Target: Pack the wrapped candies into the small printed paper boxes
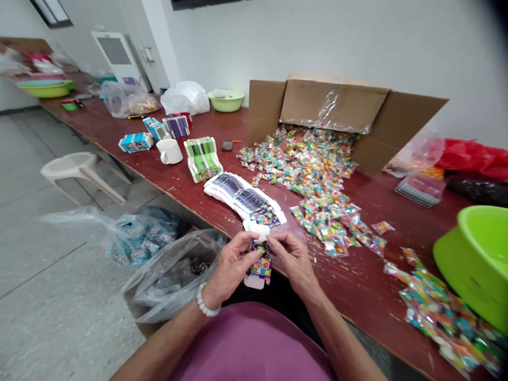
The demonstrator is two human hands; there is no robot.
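Observation:
Between both hands, at the table's front edge, is a small dark purple candy box [260, 260] with a colourful print and its end flaps sticking out. My left hand [237, 262] grips the box's left side, thumb across its front. At its upper right, the fingers of my right hand [293, 259] pinch the box near the white top flap. Just beyond lies a fanned row of flat purple boxes [242, 196]. A heap of small clear candy packets [313, 164] spills from an open cardboard carton [333, 103] to the right of that row.
Green flat boxes [203, 159], a white mug [170, 152] and blue boxes [136, 142] stand to the left. A green basin [476, 254] is at right, beside more packets [444, 312]. Below the table edge sit a plastic-lined carton [170, 286] and a white stool [75, 166].

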